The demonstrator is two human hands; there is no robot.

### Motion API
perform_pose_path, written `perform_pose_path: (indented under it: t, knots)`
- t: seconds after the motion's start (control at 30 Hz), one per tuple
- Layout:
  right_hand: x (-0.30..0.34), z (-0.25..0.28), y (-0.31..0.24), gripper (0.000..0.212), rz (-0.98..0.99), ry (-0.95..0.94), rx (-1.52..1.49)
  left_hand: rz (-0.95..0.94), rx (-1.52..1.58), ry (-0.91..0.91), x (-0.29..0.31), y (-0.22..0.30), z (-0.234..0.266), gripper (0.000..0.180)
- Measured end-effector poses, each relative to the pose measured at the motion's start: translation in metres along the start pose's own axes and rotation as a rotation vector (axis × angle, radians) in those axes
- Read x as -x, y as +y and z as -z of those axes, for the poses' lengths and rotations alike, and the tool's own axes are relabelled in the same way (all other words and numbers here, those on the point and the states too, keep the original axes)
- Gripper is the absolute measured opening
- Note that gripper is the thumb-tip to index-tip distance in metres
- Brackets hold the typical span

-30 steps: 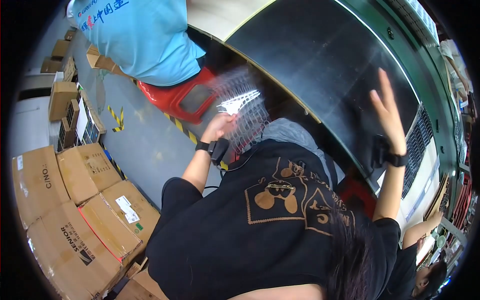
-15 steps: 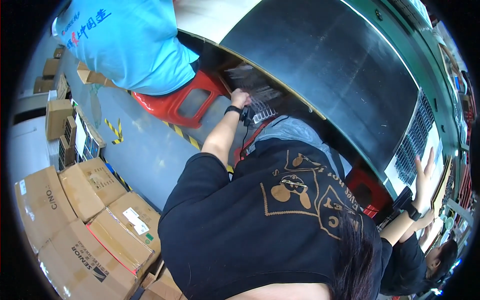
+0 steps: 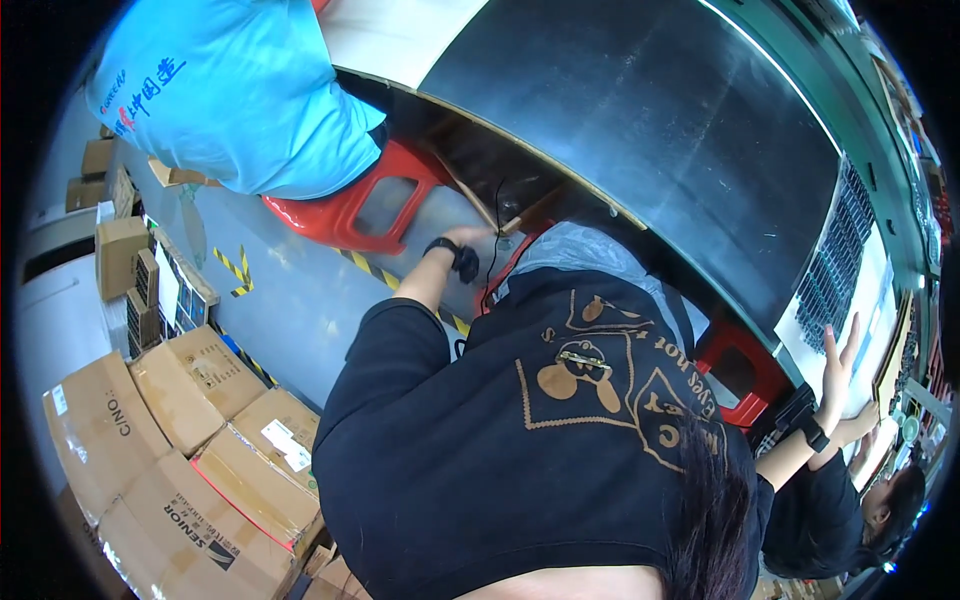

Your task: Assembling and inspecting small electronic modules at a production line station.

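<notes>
Gridded panels point(image 3: 830, 260) lie near the right hand point(image 3: 838, 372), boxes point(image 3: 235, 480) stacked left.

I see a grey floor point(image 3: 300, 290) with yellow-and-black tape point(image 3: 372, 270). A red stool point(image 3: 320, 220) stands near a black-topped worktable point(image 3: 640, 110).

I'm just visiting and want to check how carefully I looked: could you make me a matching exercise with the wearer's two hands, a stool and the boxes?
Things:
1. left hand
2. right hand
3. stool under the person in the light blue shirt
4. cardboard boxes

Place, colour or state:
A. fingers spread, near the small black pieces
B. stacked at the picture's lower left
C. in the picture, between the striped floor tape and the table
D. red

Right pairs: 1-C, 2-A, 3-D, 4-B
</notes>
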State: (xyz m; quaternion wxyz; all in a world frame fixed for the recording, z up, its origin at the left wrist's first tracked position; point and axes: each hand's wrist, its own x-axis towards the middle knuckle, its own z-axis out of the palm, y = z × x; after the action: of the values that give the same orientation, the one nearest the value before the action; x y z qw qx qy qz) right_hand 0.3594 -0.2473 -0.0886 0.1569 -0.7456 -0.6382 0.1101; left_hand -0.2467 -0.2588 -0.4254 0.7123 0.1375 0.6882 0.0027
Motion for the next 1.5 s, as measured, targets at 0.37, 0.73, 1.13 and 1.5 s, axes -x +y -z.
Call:
perform_pose_path:
  t: [0.37,0.73,1.13,1.5]
  knots:
    - [-0.019,-0.018,-0.04,0.058,0.102,0.006,0.004,-0.101,-0.106,-0.261,0.004,-0.105,-0.056,0.019]
    - [-0.011,-0.013,-0.041,0.056,0.153,0.026,-0.061,-0.428,0.643,-0.388,0.056,0.071,-0.056,0.008]
    - [-0.03,-0.018,-0.066,0.055,0.293,0.006,0.053,-1.024,0.305,-0.239,0.261,0.075,-0.028,0.033]
    - [-0.025,-0.023,-0.112,0.055,0.292,-0.029,0.066,-1.088,0.156,0.205,0.359,0.047,-0.024,0.036]
